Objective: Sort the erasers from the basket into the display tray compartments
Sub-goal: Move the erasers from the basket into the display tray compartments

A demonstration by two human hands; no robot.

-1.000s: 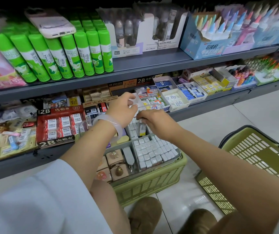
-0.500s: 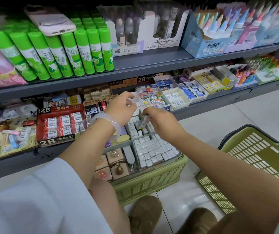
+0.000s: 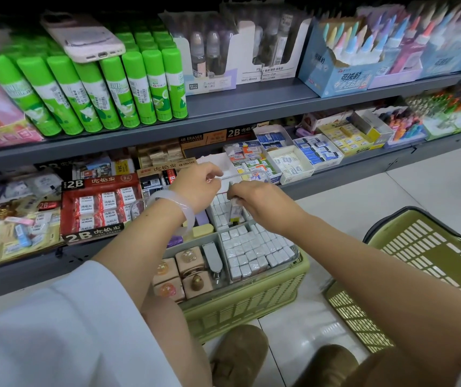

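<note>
A clear display tray point(image 3: 297, 255) with compartments rests on a green basket point(image 3: 251, 303) in front of the lower shelf. Its near right compartment is packed with small white wrapped erasers point(image 3: 254, 252). More white ones fill the far compartment point(image 3: 219, 212). Pink cube erasers point(image 3: 182, 272) sit at the near left. My left hand point(image 3: 196, 188), with a pale bangle on the wrist, pinches the tray's clear far rim. My right hand point(image 3: 257, 201) pinches one small eraser point(image 3: 236, 212) that stands upright in the far compartment.
A second green basket point(image 3: 424, 247) stands on the floor at the right. The grey lower shelf point(image 3: 335, 180) behind the tray holds boxes of erasers, with a red 2B eraser box point(image 3: 98, 208) at the left. A phone point(image 3: 84, 37) lies on green glue sticks above.
My right hand tilted the eraser up off the far compartment, then brought it back down upright among the white ones. My left hand stayed on the tray's rim.
</note>
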